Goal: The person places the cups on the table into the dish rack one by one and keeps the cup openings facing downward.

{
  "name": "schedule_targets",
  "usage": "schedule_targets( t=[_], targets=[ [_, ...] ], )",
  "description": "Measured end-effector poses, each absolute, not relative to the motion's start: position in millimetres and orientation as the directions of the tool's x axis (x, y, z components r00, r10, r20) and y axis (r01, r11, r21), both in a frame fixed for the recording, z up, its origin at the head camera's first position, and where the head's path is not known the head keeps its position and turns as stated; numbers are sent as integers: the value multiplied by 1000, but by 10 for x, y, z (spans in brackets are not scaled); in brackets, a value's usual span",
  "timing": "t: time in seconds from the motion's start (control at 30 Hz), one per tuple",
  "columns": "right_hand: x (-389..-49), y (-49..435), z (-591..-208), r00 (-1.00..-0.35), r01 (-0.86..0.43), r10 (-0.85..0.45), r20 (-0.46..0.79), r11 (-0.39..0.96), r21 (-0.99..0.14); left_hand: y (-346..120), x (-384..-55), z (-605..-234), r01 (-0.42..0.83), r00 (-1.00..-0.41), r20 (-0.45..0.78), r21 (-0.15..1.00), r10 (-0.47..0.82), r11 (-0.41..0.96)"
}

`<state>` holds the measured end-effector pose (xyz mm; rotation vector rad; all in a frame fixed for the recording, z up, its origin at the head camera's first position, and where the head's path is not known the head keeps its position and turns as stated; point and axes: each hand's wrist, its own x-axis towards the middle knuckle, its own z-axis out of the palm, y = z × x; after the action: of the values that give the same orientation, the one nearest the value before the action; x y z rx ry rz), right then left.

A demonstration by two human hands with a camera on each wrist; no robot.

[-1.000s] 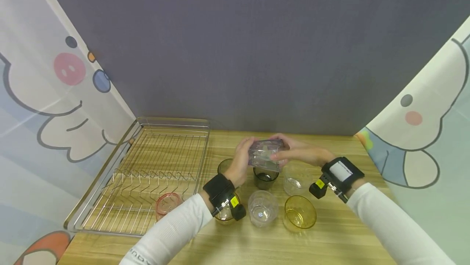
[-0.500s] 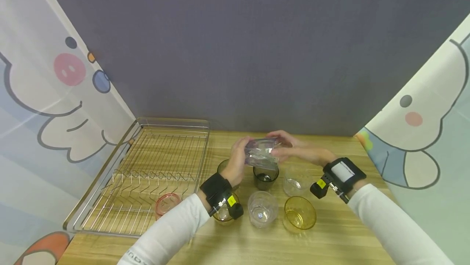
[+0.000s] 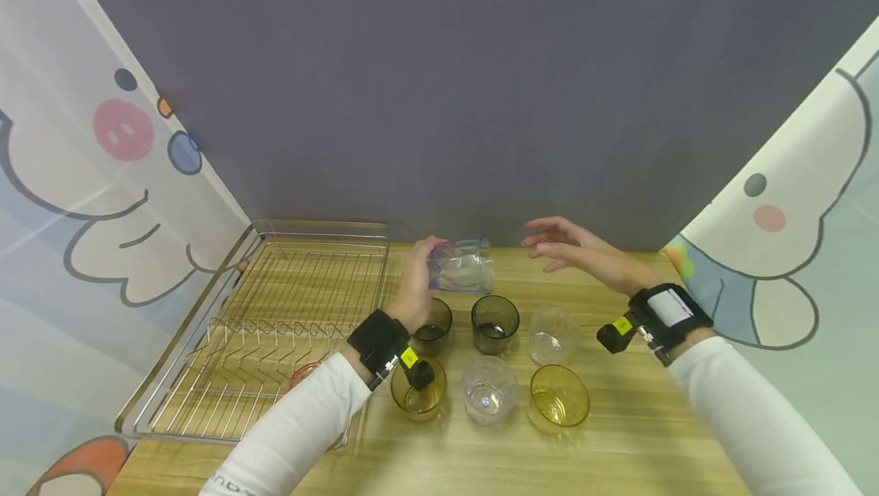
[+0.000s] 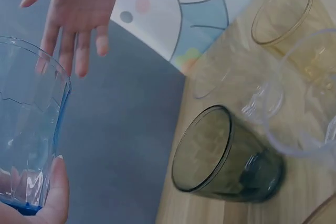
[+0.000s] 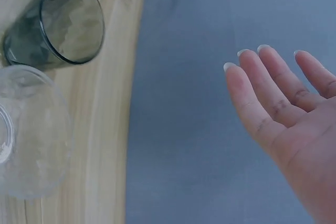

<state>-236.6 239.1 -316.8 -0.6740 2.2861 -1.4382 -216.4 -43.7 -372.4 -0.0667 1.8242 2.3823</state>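
My left hand [image 3: 414, 282] grips the base of a clear, blue-tinted drinking glass [image 3: 463, 265], tipped on its side above the table with its mouth toward the right. In the left wrist view my thumb [image 4: 60, 190] curls around the bottom of that glass [image 4: 31, 114]. To the right of it, apart from the glass, my right hand [image 3: 584, 252] hovers with fingers spread and holds nothing. The right wrist view shows its relaxed fingers [image 5: 278, 93]. Below the hands stand two smoky dark glasses [image 3: 494, 324], two clear glasses [image 3: 491, 389] and two amber glasses [image 3: 559, 402].
A wire dish rack [image 3: 302, 282] occupies the left of the wooden table [image 3: 632, 435]. A red-rimmed glass [image 3: 302, 374] sits in it, partly hidden by my left sleeve. Behind the table rises a grey panel [image 3: 446, 99].
Both hands were on the glass; my right hand has let go and drawn away to the right. My left hand has carried the glass left and up, turning its mouth rightward.
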Motion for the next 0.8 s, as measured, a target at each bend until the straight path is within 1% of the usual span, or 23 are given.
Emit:
schedule_targets(
  t=[0.23,0.33,0.57,0.67,0.8],
  targets=[
    [-2362,2516,-3105,-841,-217,-541,-32,391,-895,-654,-2200,-3615,-131,-989,-113,968,99,-212],
    [-2350,2541,-3093,-844,-215,-535,-33,394,-894,-728,-2215,-3601,-119,-991,-102,967,86,-224],
    [-2325,2589,-3108,-847,-211,-530,-41,407,-889,-896,-2240,-3574,-130,-991,-120,960,55,-250],
    [-2323,2620,-3112,-849,-218,-527,-34,409,-886,-974,-2243,-3555,-123,-992,-113,953,51,-276],
    [-2337,2650,-3103,-858,-224,-514,-26,418,-880,-1074,-2244,-3511,-106,-994,-102,955,30,-278]
  ],
)
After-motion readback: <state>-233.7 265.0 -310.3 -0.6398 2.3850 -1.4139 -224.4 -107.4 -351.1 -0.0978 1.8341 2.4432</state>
